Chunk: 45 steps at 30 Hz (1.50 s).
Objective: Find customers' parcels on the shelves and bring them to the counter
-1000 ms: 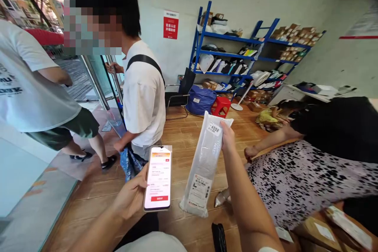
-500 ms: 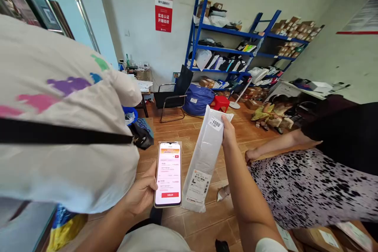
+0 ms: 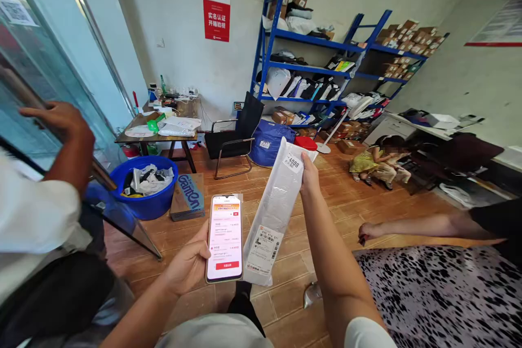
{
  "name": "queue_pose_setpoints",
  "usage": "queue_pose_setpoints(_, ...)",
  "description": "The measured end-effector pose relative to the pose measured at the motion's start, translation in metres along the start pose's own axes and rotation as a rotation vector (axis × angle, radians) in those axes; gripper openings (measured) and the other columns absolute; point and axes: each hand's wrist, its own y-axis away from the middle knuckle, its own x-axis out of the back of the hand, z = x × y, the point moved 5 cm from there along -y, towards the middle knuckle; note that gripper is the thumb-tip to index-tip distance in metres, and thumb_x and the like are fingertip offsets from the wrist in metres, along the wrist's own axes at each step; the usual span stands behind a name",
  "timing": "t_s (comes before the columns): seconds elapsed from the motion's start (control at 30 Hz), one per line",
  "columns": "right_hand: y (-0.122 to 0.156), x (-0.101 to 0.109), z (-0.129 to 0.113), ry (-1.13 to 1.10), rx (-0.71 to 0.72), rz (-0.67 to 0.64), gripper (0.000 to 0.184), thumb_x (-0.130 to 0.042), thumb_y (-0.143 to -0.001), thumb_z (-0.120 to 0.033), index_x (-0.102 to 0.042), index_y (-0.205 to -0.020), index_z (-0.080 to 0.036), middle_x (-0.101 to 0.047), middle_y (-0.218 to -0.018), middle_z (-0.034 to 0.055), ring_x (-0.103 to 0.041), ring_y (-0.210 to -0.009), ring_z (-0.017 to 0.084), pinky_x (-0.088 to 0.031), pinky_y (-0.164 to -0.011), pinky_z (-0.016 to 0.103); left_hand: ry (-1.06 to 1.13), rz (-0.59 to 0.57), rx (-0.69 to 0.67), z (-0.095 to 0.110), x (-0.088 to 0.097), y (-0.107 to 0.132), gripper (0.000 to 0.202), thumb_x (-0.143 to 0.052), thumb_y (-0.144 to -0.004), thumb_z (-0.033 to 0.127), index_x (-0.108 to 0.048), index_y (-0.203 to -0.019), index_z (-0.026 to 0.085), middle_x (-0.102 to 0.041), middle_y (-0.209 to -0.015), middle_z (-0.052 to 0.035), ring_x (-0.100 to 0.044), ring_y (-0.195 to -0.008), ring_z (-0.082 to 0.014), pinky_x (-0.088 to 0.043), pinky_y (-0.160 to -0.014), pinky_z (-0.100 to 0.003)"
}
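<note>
A lit smartphone (image 3: 224, 239) is upright in my left hand (image 3: 188, 261), fingers closed round its left edge. Its screen shows a list with a red button near the bottom. My right hand (image 3: 310, 175) grips the upper right edge of a long white parcel (image 3: 274, 212). That parcel tilts to the right and carries a label reading 4008 at the top and a printed shipping label lower down. Its lower end lies close beside the phone; I cannot tell whether they touch.
At left, a person's hand (image 3: 65, 125) is at the glass door. A blue tub (image 3: 149, 206) and cardboard box (image 3: 186, 198) stand on the floor by a table (image 3: 122, 136) and black chair (image 3: 228, 144). Blue shelves (image 3: 314, 37) hold parcels. Another person's arm (image 3: 428, 227) extends from the right.
The person at left has moved away toward the door, uncovering the tub, table and box. The person at right has shifted further right. I still hold the phone and parcel.
</note>
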Motion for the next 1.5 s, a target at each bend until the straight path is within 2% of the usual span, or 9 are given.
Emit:
queue_pose_setpoints(0.13, -0.07, -0.013, 0.007, -0.019, -0.01, -0.014, 0.018, -0.07, -0.075, -0.026, -0.067, -0.086, -0.012, -0.073, -0.075, 0.0038, -0.068, -0.066, 0.016, -0.058, -0.063, 0.026, -0.001, 0.07, -0.016, 0.015, 0.006, -0.062, 0.105, -0.043, -0.059, 0.004, -0.005, -0.151, 0.033, -0.064, -0.124, 0.0013, -0.055, -0.117, -0.0229, -0.047, -0.093, -0.037)
queue_pose_setpoints(0.3, -0.157, -0.042, 0.015, -0.046, -0.056, -0.064, 0.024, -0.074, -0.073, -0.028, -0.066, -0.089, -0.012, -0.073, -0.076, 0.0036, -0.069, -0.068, 0.018, -0.059, -0.065, 0.028, 0.005, 0.215, -0.098, 0.04, 0.009, -0.136, 0.107, -0.047, -0.055, 0.006, -0.006, -0.151, 0.032, -0.066, -0.121, 0.0008, -0.059, -0.111, -0.0244, -0.05, -0.088, -0.036)
queue_pose_setpoints(0.5, -0.24, -0.088, 0.044, -0.051, -0.152, -0.142, 0.022, -0.072, -0.075, -0.029, -0.066, -0.087, -0.012, -0.074, -0.076, 0.0044, -0.069, -0.069, 0.018, -0.059, -0.066, 0.028, 0.011, 0.334, -0.137, 0.069, 0.018, -0.19, 0.098, -0.051, -0.064, 0.01, -0.011, -0.151, 0.032, -0.065, -0.125, -0.0004, -0.058, -0.114, -0.0258, -0.051, -0.091, -0.037)
queue_pose_setpoints(0.67, -0.287, -0.132, 0.089, -0.046, -0.243, -0.174, 0.021, -0.072, -0.076, -0.03, -0.065, -0.083, -0.012, -0.073, -0.071, 0.0037, -0.069, -0.065, 0.018, -0.058, -0.063, 0.027, -0.002, 0.504, -0.162, 0.099, 0.043, -0.207, 0.092, -0.057, -0.067, 0.016, -0.022, -0.147, 0.042, -0.054, -0.139, 0.0032, -0.047, -0.128, -0.031, -0.052, -0.091, -0.042)
queue_pose_setpoints(0.8, -0.311, -0.173, 0.128, -0.053, -0.294, -0.209, 0.02, -0.069, -0.079, -0.031, -0.065, -0.086, -0.012, -0.073, -0.074, 0.0045, -0.069, -0.067, 0.019, -0.059, -0.066, 0.029, 0.0, 0.605, -0.208, 0.135, 0.072, -0.217, 0.091, -0.062, -0.064, 0.018, -0.028, -0.146, 0.041, -0.057, -0.136, 0.0032, -0.042, -0.133, -0.0304, -0.055, -0.087, -0.036)
queue_pose_setpoints(0.97, -0.344, -0.231, 0.177, -0.049, -0.325, -0.227, 0.021, -0.07, -0.078, -0.029, -0.066, -0.087, -0.011, -0.073, -0.074, 0.005, -0.07, -0.07, 0.019, -0.059, -0.069, 0.029, -0.032, 0.651, -0.283, 0.201, 0.115, -0.231, 0.087, -0.065, -0.062, 0.018, -0.037, -0.142, 0.039, -0.064, -0.126, -0.0006, -0.055, -0.119, -0.0341, -0.057, -0.084, -0.04)
queue_pose_setpoints(1.17, -0.384, -0.306, 0.228, -0.017, -0.288, -0.236, 0.028, -0.074, -0.073, -0.033, -0.065, -0.088, -0.012, -0.073, -0.073, 0.0036, -0.069, -0.071, 0.019, -0.059, -0.07, 0.03, -0.046, 0.669, -0.312, 0.286, 0.154, -0.247, 0.081, -0.065, -0.063, 0.021, -0.041, -0.139, 0.038, -0.066, -0.124, 0.0028, -0.05, -0.125, -0.0341, -0.054, -0.09, -0.039)
queue_pose_setpoints(1.33, -0.397, -0.362, 0.265, 0.066, -0.214, -0.301, 0.035, -0.077, -0.068, -0.039, -0.064, -0.09, -0.016, -0.073, -0.076, 0.0012, -0.068, -0.071, 0.018, -0.057, -0.067, 0.028, -0.016, 0.703, -0.392, 0.338, 0.187, -0.248, 0.083, -0.067, -0.06, 0.02, -0.043, -0.136, 0.041, -0.066, -0.123, 0.0066, -0.056, -0.118, -0.0314, -0.057, -0.08, -0.032)
queue_pose_setpoints(1.5, -0.387, -0.422, 0.315, 0.249, -0.15, -0.523, 0.046, -0.082, -0.056, -0.048, -0.065, -0.086, -0.017, -0.073, -0.078, 0.0028, -0.067, -0.073, 0.021, -0.054, -0.067, 0.03, 0.135, 0.794, -0.468, 0.358, 0.222, -0.235, 0.079, -0.066, -0.061, 0.022, -0.043, -0.136, 0.038, -0.071, -0.112, 0.0014, -0.064, -0.1, -0.0301, -0.057, -0.074, -0.037)
